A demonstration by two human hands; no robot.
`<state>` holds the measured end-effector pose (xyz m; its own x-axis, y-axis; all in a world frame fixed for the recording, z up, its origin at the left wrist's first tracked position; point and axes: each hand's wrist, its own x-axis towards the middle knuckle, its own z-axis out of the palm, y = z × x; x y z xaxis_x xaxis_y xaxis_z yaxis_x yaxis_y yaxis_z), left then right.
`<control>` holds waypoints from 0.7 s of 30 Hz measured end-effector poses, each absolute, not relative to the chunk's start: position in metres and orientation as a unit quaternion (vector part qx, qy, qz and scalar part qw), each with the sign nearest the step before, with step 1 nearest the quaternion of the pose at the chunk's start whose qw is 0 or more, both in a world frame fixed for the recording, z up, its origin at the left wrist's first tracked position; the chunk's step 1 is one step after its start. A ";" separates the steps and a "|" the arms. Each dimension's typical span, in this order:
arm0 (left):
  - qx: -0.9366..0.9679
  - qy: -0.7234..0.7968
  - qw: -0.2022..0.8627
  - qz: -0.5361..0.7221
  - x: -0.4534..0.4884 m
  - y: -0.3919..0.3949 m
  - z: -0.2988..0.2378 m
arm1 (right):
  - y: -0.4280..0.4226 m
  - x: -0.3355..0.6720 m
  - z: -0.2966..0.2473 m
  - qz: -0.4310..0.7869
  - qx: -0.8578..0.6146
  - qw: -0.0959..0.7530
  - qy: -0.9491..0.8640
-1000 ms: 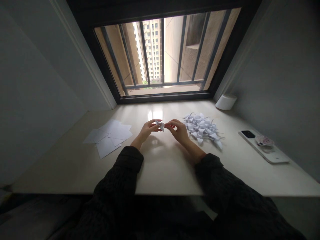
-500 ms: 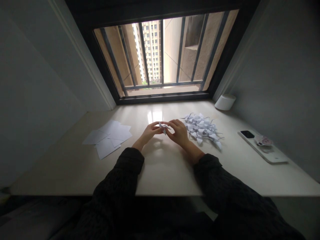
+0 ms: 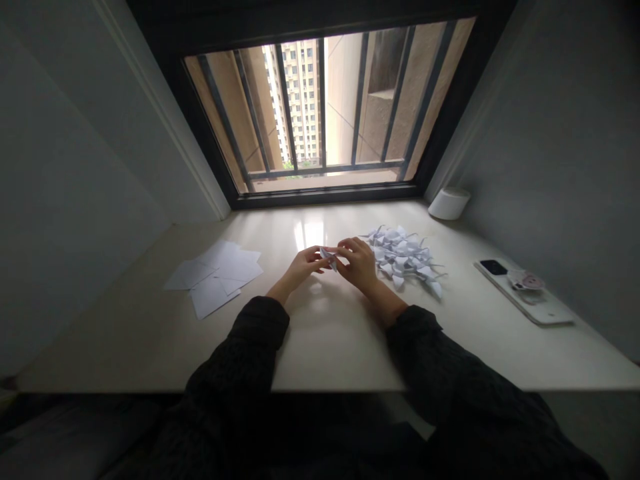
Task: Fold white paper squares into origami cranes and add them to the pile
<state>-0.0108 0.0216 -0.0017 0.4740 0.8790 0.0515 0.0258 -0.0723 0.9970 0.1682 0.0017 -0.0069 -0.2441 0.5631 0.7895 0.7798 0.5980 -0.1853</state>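
Between my two hands is a small white paper crane, held above the middle of the table. My left hand pinches it from the left, thumb below and fingers above. From the right, my right hand grips its other side between thumb and fingertips. Fingers cover part of the folded paper. Just beyond my right hand lies a heap of white folded paper cranes. Flat white paper sheets overlap one another to the left of my left hand.
The pale table runs up to a dark-framed, barred window. A white phone with a round grip on its back lies at the right. Behind it, a white cylindrical object stands by the wall.
The crane has turned slightly between my fingers, and its wings look more closed together. My right fingers have shifted a little on it. The sheets and heap stay put.
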 end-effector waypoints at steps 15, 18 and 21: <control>0.635 0.342 0.582 0.375 -0.010 0.023 -0.005 | 0.007 0.173 -0.012 -0.062 -0.455 0.470 -0.754; 0.645 0.340 0.580 0.363 -0.014 0.026 -0.005 | 0.010 0.176 -0.013 -0.036 -0.447 0.471 -0.759; 0.654 0.338 0.578 0.352 -0.019 0.028 -0.004 | 0.012 0.178 -0.012 -0.018 -0.440 0.477 -0.761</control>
